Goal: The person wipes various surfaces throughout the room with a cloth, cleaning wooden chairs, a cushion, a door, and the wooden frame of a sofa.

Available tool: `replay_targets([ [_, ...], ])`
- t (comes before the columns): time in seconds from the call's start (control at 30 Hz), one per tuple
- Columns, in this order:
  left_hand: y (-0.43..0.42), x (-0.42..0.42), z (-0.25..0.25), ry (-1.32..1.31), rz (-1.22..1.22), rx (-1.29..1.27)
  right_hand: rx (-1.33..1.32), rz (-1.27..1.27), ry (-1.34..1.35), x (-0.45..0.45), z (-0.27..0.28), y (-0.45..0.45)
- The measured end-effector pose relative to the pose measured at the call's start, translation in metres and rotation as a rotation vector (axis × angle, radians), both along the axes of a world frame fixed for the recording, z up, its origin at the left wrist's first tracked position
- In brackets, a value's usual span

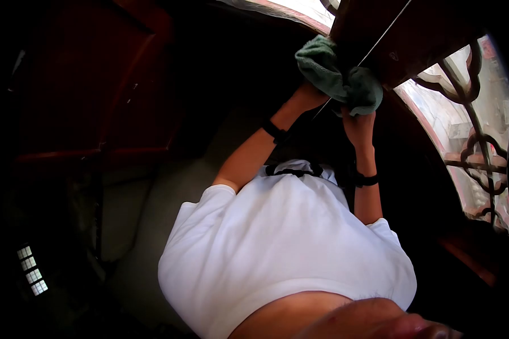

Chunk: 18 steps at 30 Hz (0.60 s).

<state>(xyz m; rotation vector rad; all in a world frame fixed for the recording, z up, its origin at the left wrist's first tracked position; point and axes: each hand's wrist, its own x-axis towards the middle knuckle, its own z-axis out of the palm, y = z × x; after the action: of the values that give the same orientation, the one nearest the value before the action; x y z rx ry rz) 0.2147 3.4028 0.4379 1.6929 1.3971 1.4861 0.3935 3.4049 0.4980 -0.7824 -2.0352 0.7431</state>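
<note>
My left hand [312,96] grips one end of a bunched dark green cloth [321,62], which hides most of my fingers. At the other end of the cloth is my right hand [358,125], its fingers likewise covered by the folds. A thin pale cord [383,38] runs diagonally past the cloth, and part of it passes behind my hands. Whether the cloth is wrapped around the cord or only lies against it, I cannot tell. Both wrists carry dark bands.
A dark wooden beam or panel [401,39] lies just beyond my hands. To the right is a window with a curved metal grille [478,138]. Reddish-brown wooden panelling [79,85] fills the upper left. Small bright window panes [33,270] show at lower left. Much else is in deep shadow.
</note>
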Motion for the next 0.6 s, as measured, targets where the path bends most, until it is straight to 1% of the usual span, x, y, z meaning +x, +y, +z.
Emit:
replay_targets([
  [0.03,0.003,-0.003,0.002,0.008,-0.003,0.001,-0.057,-0.001,0.0,-0.001,0.003,0.001],
  [0.07,0.009,-0.006,0.005,-0.095,-0.001,0.03,-0.055,-0.005,0.006,-0.001,-0.003,0.008],
  [0.1,0.013,-0.008,0.005,-0.201,0.004,0.06,-0.232,0.031,0.021,-0.001,-0.017,0.019],
  [0.13,0.01,0.007,-0.004,-0.285,-0.056,-0.005,-0.428,0.073,0.026,0.012,-0.034,0.025],
  [0.17,0.012,0.007,-0.01,-0.277,-0.054,0.004,-0.419,0.078,0.033,0.009,-0.046,0.026],
  [0.23,0.016,0.005,-0.026,0.02,0.033,0.109,-0.458,0.013,0.12,0.002,-0.064,0.023],
  [0.27,0.016,0.003,-0.029,0.15,0.082,0.138,-0.419,0.003,0.061,0.004,-0.069,0.023],
  [0.3,0.017,0.0,-0.033,0.275,0.135,0.17,-0.416,0.007,0.061,0.008,-0.067,0.026],
  [0.33,0.021,-0.003,-0.047,0.173,0.024,0.069,-0.524,0.08,0.087,0.014,-0.061,0.027],
  [0.37,0.027,-0.004,-0.065,0.163,0.016,0.034,-0.638,0.156,0.105,0.027,-0.058,0.029],
  [0.43,0.023,-0.008,-0.042,0.099,0.08,0.066,-0.599,0.169,0.146,0.026,-0.035,0.032],
  [0.5,0.018,-0.017,-0.014,0.021,0.155,0.116,-0.675,0.087,0.372,0.018,-0.006,0.025],
  [0.53,0.02,-0.02,-0.008,-0.015,0.179,0.134,-0.687,0.083,0.423,0.015,0.009,0.02],
  [0.6,0.021,-0.021,-0.005,-0.065,0.205,0.161,-0.651,0.094,0.466,0.009,0.006,0.015],
])
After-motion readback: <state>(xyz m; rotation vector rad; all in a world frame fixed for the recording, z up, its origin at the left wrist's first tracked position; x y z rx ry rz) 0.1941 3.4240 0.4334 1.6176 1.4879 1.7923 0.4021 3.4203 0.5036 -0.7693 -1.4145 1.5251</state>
